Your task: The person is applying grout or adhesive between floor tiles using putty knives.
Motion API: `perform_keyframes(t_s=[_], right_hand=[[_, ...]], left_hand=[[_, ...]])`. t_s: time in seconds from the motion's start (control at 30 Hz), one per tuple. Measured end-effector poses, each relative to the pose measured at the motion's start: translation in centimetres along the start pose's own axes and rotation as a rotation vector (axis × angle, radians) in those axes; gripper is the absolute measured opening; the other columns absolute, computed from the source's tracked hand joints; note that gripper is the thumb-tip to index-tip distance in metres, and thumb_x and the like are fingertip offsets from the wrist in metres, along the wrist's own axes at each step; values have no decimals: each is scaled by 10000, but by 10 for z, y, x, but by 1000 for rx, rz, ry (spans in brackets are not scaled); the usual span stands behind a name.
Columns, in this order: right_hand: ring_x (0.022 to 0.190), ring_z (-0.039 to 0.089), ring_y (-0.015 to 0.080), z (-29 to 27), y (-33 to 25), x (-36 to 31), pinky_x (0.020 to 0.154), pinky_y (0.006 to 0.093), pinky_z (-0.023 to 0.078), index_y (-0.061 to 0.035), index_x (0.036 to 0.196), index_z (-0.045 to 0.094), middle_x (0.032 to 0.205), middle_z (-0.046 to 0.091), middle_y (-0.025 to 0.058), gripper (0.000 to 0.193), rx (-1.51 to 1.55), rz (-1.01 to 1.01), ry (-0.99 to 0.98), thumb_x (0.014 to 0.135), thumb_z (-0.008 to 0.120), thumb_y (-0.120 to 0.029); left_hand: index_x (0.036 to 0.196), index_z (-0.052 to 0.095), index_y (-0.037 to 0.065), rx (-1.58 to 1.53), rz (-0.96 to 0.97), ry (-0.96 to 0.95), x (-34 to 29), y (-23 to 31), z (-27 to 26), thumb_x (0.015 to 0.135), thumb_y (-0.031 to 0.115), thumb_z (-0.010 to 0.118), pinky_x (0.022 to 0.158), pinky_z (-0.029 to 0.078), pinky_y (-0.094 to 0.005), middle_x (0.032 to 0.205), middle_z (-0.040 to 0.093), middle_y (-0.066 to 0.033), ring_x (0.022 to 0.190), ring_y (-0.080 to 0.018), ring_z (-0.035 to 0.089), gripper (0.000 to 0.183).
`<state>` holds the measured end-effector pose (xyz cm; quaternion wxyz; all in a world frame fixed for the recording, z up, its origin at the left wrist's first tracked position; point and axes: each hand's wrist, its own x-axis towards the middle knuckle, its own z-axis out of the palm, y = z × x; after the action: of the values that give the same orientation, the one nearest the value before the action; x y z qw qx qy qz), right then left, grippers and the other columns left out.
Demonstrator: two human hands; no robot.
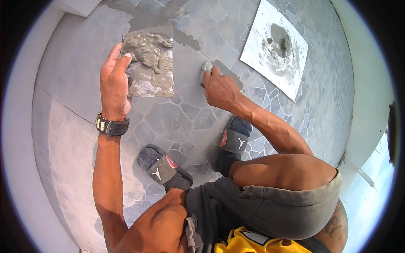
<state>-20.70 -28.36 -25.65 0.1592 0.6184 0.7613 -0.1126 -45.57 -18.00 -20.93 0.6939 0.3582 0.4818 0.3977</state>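
Note:
My left hand (pixel 114 86) grips the left edge of a flat rectangular metal plate (pixel 141 82). Its thumb lies on the upper face and the fingers go underneath. A thick heap of wet grey mortar (pixel 145 47) covers the upper part of the plate, and thinner smears run down its lower right. My right hand (pixel 221 89) is closed around a small grey, mortar-smeared tool (pixel 206 67), held low by the tiled floor (pixel 185 111). Most of that tool is hidden by the fingers, so its kind is unclear. A dark grey patch (pixel 229 72) lies just beyond this hand.
A white square board (pixel 257 44) with mortar remains lies on the floor at the far right. Wet mortar (pixel 185 40) streaks the floor beyond the plate. My sandalled feet (pixel 162 166) stand between my arms. Pale low walls (pixel 367 76) border both sides.

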Motion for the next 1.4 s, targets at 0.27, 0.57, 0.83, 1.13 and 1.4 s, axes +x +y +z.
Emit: perform_keyframes(t_s=[0.27,0.57,0.83,1.13,1.4], right_hand=[[625,622,296,-22,35,15,481,350,519,96,904,542,832,533,220,218,66,-118,-49,795,601,-83],[656,629,272,-50,34,39,495,325,529,92,932,556,836,524,225,250,143,-17,46,766,629,-80],[834,574,292,-49,7,61,577,341,534,64,979,610,882,572,176,288,9,-11,82,758,641,-118],[772,652,361,-94,33,68,667,421,539,71,1069,578,961,589,231,317,282,-48,-51,788,549,-74],[1035,631,289,-80,44,176,902,358,543,-59,1232,608,1142,629,144,430,-213,-357,213,810,673,-6]], left_hand=[[1395,404,-57,25,-15,63,0,17,42,952,148,473,916,495,-315,1204,598,-120,1060,-184,607,493],[1387,413,-62,-10,3,36,-2,33,56,959,138,451,947,462,-305,1231,586,-117,1082,-183,591,474],[1353,450,-50,-68,-16,72,-2,43,39,937,131,465,908,474,-304,1178,610,-109,1034,-168,597,454],[1354,451,-59,-24,-5,87,-7,36,16,942,131,470,898,481,-300,1166,614,-110,1027,-172,604,454],[1367,441,-59,-44,19,169,4,29,1,939,138,470,924,479,-315,1188,607,-121,1057,-192,605,472]])
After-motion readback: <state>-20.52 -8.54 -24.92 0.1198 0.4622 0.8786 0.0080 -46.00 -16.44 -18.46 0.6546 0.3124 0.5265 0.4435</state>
